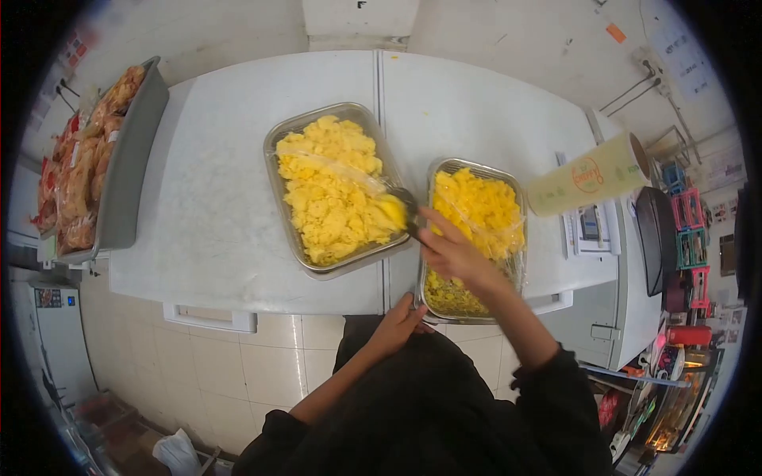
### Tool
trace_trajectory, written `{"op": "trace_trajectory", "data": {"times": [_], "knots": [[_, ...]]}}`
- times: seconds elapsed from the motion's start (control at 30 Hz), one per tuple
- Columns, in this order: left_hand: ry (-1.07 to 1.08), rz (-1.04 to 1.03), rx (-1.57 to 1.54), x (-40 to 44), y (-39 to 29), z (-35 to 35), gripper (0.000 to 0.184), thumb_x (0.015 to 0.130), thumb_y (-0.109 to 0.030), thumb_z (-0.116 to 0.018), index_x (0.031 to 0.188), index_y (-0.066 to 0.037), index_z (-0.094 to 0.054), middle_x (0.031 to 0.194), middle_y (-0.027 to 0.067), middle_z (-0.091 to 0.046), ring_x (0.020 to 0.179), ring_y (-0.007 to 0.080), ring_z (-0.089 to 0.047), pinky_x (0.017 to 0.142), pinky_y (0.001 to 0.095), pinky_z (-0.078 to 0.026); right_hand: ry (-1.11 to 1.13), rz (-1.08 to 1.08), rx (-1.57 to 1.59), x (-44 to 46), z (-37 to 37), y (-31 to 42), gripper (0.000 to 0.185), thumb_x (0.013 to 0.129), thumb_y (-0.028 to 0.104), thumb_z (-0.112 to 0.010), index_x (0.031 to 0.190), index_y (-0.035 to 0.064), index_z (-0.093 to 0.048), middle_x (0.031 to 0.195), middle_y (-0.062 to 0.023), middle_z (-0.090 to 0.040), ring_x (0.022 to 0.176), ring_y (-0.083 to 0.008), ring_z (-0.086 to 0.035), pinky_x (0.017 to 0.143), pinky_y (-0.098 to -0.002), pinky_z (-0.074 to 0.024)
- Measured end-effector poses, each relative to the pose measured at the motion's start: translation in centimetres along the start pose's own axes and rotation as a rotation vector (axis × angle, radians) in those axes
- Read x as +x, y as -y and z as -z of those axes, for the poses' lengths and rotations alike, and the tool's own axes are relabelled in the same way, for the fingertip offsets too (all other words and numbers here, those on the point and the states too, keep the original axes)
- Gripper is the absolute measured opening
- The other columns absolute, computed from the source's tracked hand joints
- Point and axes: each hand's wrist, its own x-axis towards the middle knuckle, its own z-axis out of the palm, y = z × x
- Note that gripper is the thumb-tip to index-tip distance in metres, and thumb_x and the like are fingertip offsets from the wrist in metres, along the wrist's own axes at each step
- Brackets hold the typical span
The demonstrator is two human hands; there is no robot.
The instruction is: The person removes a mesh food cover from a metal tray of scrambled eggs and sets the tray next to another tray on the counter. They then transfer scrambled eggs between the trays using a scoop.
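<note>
My right hand (454, 252) is closed around the handle of a dark spoon (406, 205), which carries a lump of yellow food. The spoon hangs over the right edge of the left metal tray (279, 178). That tray is heaped with pale yellow, crumbly food (329, 190) like scrambled egg, with clear plastic film across it. To its right stands a second metal tray (520, 274). Brighter yellow chunks (476, 206) fill its far part, and its near part shows a thin, scraped layer. My left hand (393, 329) grips its near left corner.
The trays rest on a white freezer top (214, 174) with a seam down the middle. A grey bin (135, 170) of bagged meat stands at the left. A tall printed paper cup (587, 176) and papers (591, 230) are on the right, beside a dark case (657, 238).
</note>
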Motion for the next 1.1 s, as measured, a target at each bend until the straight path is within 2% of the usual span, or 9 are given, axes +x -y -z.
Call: {"op": "trace_trajectory", "data": {"times": [0.13, 0.23, 0.43, 0.53, 0.6, 0.7, 0.83, 0.9, 1.1], "knots": [[-0.005, 0.02, -0.036, 0.1, 0.8, 0.2, 0.031, 0.094, -0.021, -0.038, 0.116, 0.0, -0.032, 0.091, 0.0135, -0.058, 0.081, 0.021, -0.063, 0.071, 0.0297, -0.051, -0.305, 0.526, -0.932, 9.0, -6.5, -2.4, 0.054, 0.085, 0.013, -0.047, 0.135, 0.0086, -0.027, 0.059, -0.0096, -0.049, 0.05, -0.0232, -0.054, 0.046, -0.0332, -0.043], [0.011, -0.062, -0.012, -0.1, 0.3, 0.3, 0.034, 0.093, -0.027, -0.041, 0.112, 0.0, -0.034, 0.09, 0.0148, -0.059, 0.077, 0.019, -0.063, 0.069, 0.0295, -0.049, -0.502, 0.671, -1.41, 10.5, -8.5, -1.6, 0.062, 0.078, 0.006, -0.048, 0.136, 0.0119, -0.026, 0.067, -0.0166, -0.054, 0.052, -0.0306, -0.054, 0.051, -0.0385, -0.0453], [0.145, -0.145, 0.143, 0.6, 1.5, 1.1, 0.034, 0.093, -0.024, -0.04, 0.116, 0.0, -0.039, 0.092, 0.013, -0.061, 0.078, 0.0179, -0.063, 0.067, 0.0297, -0.049, -0.351, 0.49, -1.475, 7.7, -10.2, -2.2, 0.066, 0.074, 0.004, -0.049, 0.136, 0.0092, -0.025, 0.068, -0.0164, -0.053, 0.051, -0.0281, -0.055, 0.046, -0.0375, -0.0446], [0.065, -0.068, 0.018, 0.0, 1.4, 1.0, 0.028, 0.093, -0.02, -0.039, 0.108, 0.001, -0.047, 0.092, 0.0122, -0.061, 0.079, 0.0184, -0.062, 0.068, 0.0294, -0.048, -0.357, 0.598, -1.453, 10.3, -10.2, -2.6, 0.069, 0.072, 0.002, -0.051, 0.136, 0.0088, -0.025, 0.07, -0.0163, -0.053, 0.053, -0.0276, -0.055, 0.047, -0.0373, -0.0445], [0.095, -0.146, 0.302, 0.2, 1.0, 1.4, 0.027, 0.092, -0.019, -0.038, 0.104, 0.002, -0.05, 0.093, 0.0127, -0.06, 0.081, 0.0186, -0.061, 0.072, 0.03, -0.048, -0.37, 0.573, -1.41, 9.4, -11.5, -1.3, 0.071, 0.071, 0.002, -0.052, 0.136, 0.0093, -0.025, 0.071, -0.0163, -0.054, 0.054, -0.0277, -0.056, 0.048, -0.0369, -0.045], [0.137, -0.107, 0.126, -0.2, 0.6, 1.0, 0.028, 0.092, -0.02, -0.039, 0.105, 0.003, -0.049, 0.094, 0.0132, -0.059, 0.083, 0.0176, -0.059, 0.073, 0.0308, -0.048, -0.339, 0.533, -1.381, 9.6, -10.6, -2.1, 0.073, 0.07, 0.001, -0.053, 0.136, 0.0103, -0.025, 0.072, -0.0162, -0.053, 0.057, -0.0281, -0.056, 0.051, -0.0366, -0.0456], [0.081, -0.221, 0.277, -0.4, 0.4, 0.8, 0.029, 0.093, -0.021, -0.039, 0.104, 0.003, -0.049, 0.096, 0.0123, -0.058, 0.084, 0.0172, -0.059, 0.075, 0.0309, -0.047, -0.367, 0.56, -1.35, 7.0, -9.7, -2.1, 0.07, 0.072, 0.002, -0.051, 0.136, 0.0123, -0.025, 0.073, -0.0162, -0.054, 0.059, -0.0293, -0.057, 0.052, -0.0373, -0.0458], [0.065, -0.083, 0.072, -1.0, -0.4, 0.7, 0.022, 0.091, -0.016, -0.042, 0.1, 0.001, -0.052, 0.091, 0.008, -0.058, 0.081, 0.015, -0.054, 0.073, 0.0281, -0.044, -0.337, 0.55, -1.349, 6.3, -7.9, -2.5, 0.07, 0.072, 0.003, -0.05, 0.136, 0.0136, -0.026, 0.073, -0.0158, -0.054, 0.06, -0.0296, -0.057, 0.052, -0.0378, -0.0459], [0.101, -0.179, 0.094, -0.6, 0.1, 0.3, 0.025, 0.093, -0.018, -0.041, 0.108, 0.001, -0.036, 0.095, 0.0142, -0.059, 0.083, 0.0186, -0.059, 0.077, 0.0296, -0.047, -0.382, 0.461, -1.275, 1.3, -4.6, -2.7, 0.058, 0.078, 0.009, -0.049, 0.133, 0.0171, -0.032, 0.075, -0.0137, -0.058, 0.063, -0.0286, -0.058, 0.054, -0.0397, -0.0461]]}}
